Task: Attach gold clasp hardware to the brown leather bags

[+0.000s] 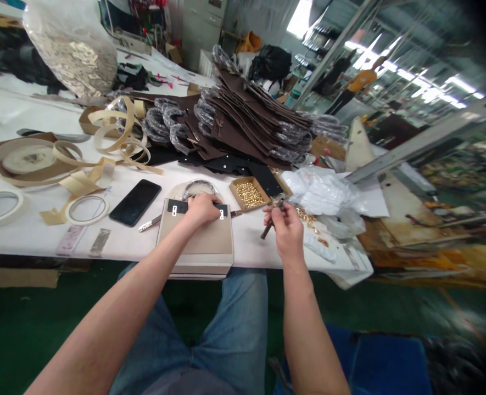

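1. Our right hand [284, 219] holds a dark tool [267, 229]; our left hand [204, 209] lies on the bag [191, 236], grip hidden
2. It overhangs the table [249, 247], two pale fittings [174, 210] seemingly placed
3. Gold studs [251, 193] sit nearby; we cannot tell what's left

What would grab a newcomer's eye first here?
Probably the big pile of brown pieces at the back middle of the table. Next, the beige bag at the near edge, with the left hand on it. Gold bits shine in a small box just beyond the right hand.
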`<state>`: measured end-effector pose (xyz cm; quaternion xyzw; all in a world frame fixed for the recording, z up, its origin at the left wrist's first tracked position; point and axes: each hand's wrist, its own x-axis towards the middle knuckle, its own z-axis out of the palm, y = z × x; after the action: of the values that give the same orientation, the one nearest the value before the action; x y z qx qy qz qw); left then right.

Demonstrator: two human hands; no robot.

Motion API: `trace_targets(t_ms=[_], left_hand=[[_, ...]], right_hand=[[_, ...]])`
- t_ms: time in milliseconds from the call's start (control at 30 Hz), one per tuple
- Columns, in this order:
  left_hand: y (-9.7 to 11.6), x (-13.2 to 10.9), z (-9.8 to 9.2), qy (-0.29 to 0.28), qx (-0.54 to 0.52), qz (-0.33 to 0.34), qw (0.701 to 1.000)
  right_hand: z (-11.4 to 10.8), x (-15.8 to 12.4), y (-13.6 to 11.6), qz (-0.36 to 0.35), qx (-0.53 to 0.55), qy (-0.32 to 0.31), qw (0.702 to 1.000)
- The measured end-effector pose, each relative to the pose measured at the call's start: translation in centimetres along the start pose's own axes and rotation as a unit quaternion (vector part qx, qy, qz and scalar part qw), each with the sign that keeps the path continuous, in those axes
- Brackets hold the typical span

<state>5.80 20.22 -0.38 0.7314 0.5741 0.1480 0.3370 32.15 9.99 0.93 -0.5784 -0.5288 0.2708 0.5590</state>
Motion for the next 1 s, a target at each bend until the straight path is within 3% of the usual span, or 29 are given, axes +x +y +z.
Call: trace_targets(t_ms=[67,133,300,467,633,1000], left_hand=[[0.1,0.0,-0.1,-0.004,-0.001,-0.004,1.000],[0.2,0.0,-0.2,-0.008,0.000,-0.005,1.000],[0.3,-0.3,-0.7,-0.006,0.003,-0.002,1.000],[0.3,-0.4,-1.0,-0.010,-0.013,-0.004,1.000],[-0.1,-0.4,-0.7,0.002,-0.009,0.004,1.000],[-0.9,0.1,0.5,0.021,0.022,0.037,0.999]], right_hand=[[1.6,0.5,-1.9,-0.002,0.130,0.003,0.992],[3.9,1.0,-3.6,0.012,0.192,-0.012,0.981],[9.8,2.1,-6.1,-0.026,0.183,-0.012,0.983],[13.4,2.8,-5.9,-0.052,0.200,-0.008,0.978],[15.0,2.6,-4.6,-0.045,0.153,-0.006,0.987],[15.6,2.0,-4.1,-0.051,0.057,-0.040,0.996]])
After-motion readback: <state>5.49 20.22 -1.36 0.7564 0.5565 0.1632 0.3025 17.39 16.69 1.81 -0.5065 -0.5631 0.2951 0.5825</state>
